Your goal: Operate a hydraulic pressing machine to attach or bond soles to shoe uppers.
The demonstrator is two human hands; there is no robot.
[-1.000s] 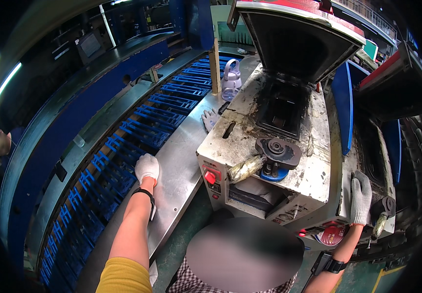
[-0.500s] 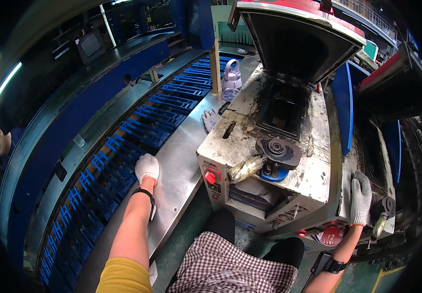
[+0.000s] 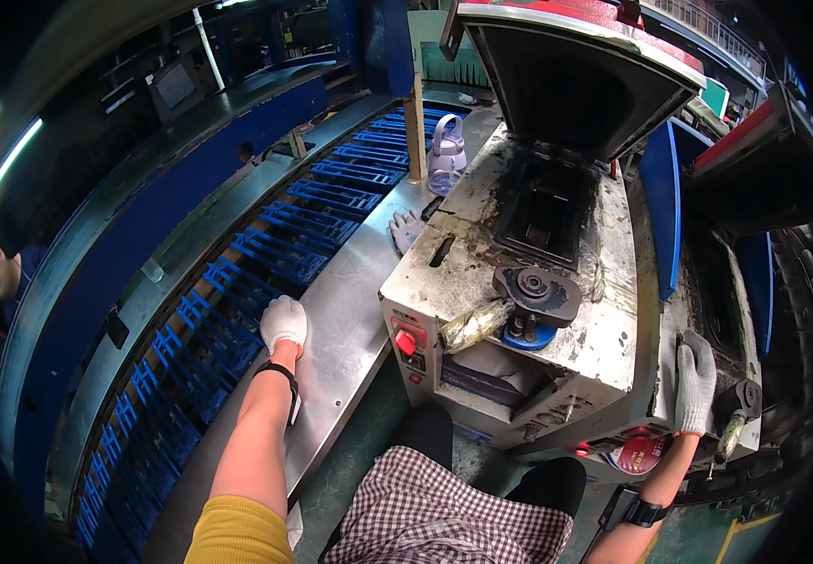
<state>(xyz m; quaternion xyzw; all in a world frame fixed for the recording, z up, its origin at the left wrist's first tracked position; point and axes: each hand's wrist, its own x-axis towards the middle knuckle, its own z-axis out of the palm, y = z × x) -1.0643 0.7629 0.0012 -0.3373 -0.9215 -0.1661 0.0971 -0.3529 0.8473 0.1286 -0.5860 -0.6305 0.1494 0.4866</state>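
My left hand (image 3: 283, 325), in a white knit glove, rests closed on the inner edge of a bare metal shelf (image 3: 339, 350); nothing shows in it. Its curled fingertips are turned down out of sight. Far to the right, my right hand (image 3: 696, 383), in a similar glove, lies with fingers stretched out along the side edge of a second machine (image 3: 667, 360). Between my hands stands a worn, pale metal press (image 3: 604, 338) with its dark-lined lid (image 3: 576, 89) raised. On its front sit a dark clamp head (image 3: 536, 289) and a tape-wrapped handle (image 3: 475, 324).
Blue slatted racks (image 3: 261, 256) run along the left beside the shelf. A lilac bottle (image 3: 446, 155) and a loose grey glove (image 3: 405, 228) sit at the shelf's far end. Red switches (image 3: 406, 341) mark the press front. Another person (image 3: 0, 275) is at the far left.
The person at the far left has shifted slightly. Both my hands stay where they were.
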